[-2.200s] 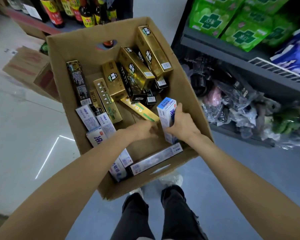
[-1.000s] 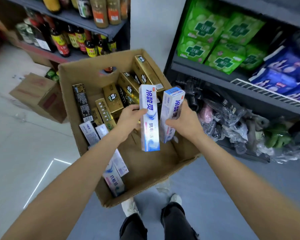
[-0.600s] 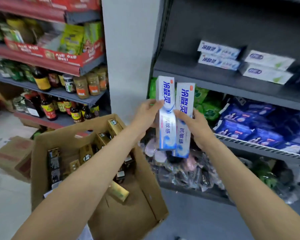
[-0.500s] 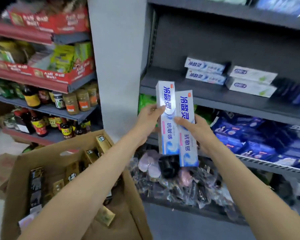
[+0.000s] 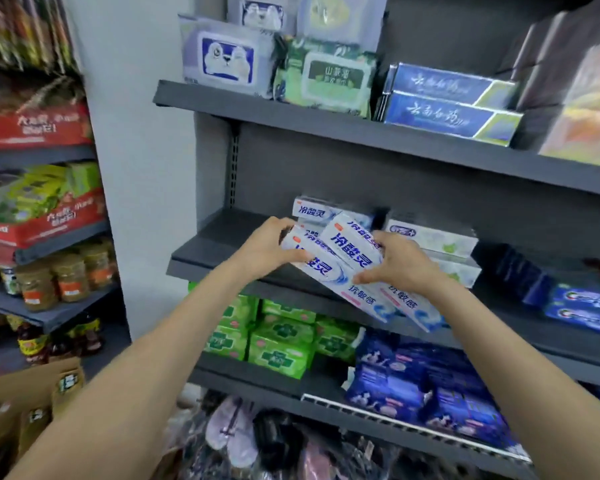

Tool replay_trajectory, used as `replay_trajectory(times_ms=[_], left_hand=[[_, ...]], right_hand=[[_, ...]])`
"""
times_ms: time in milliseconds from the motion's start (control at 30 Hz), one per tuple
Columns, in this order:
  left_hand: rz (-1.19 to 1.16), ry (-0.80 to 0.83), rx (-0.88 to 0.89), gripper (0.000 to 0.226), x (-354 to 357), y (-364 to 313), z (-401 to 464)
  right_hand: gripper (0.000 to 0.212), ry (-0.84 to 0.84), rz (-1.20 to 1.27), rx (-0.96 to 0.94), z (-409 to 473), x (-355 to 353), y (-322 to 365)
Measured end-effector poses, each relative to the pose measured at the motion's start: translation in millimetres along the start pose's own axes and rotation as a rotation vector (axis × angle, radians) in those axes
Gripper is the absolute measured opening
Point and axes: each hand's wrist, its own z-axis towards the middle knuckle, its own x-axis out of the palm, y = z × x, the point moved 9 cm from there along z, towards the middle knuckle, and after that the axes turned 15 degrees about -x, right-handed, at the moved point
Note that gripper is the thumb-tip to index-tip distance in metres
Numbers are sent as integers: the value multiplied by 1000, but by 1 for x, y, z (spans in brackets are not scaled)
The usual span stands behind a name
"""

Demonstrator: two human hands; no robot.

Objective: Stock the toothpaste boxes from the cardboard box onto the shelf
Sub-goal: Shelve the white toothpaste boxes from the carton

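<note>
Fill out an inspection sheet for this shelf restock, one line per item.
Surface: grey middle shelf, bare at its left end.
Job's things: two white-and-blue toothpaste boxes, one in the left hand, one in the right, both tilted over the shelf's front edge; matching stocked boxes behind them; cardboard box at lower left, gold boxes inside.
Clutter: white-and-green boxes and blue boxes to the right on the same shelf.
Hands: left hand and right hand each grip a box.
Cables: nothing seen.
Surroundings: wipes packs above, green packs below, jars on the left rack.
</note>
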Motion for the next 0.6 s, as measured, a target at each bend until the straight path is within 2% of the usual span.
replay_trajectory(times_ms=[67, 133, 200, 300, 367, 433, 500, 533, 600], left_hand=[[-57, -51, -34, 34, 4, 5, 28], [-165, -119, -98, 35, 5, 18, 56], [-298, -160, -167, 40, 6, 32, 84], [-427, -168, -244, 53, 12, 43, 129], [-459, -143, -235, 64, 18, 43, 160], [-421, -113, -193, 62, 26, 41, 186], [-295, -110, -173, 46, 34, 37, 203], [-182, -143, -154, 43, 36, 36, 210], [127, -270, -200, 57, 35, 40, 220]], right_hand=[[39, -86, -40, 32, 16, -17, -16], [43, -121, -55, 76, 32, -24, -32], [49, -102, -99, 95, 49, -24, -47], [73, -148, -100, 123, 73, -28, -68], [75, -172, -70, 140, 89, -28, -83], [69, -177, -82, 130, 105, -28, -93], [65, -195, -109, 93, 118, -29, -98], [65, -209, -103, 72, 125, -28, -100], [67, -217, -68, 33, 135, -22, -102]])
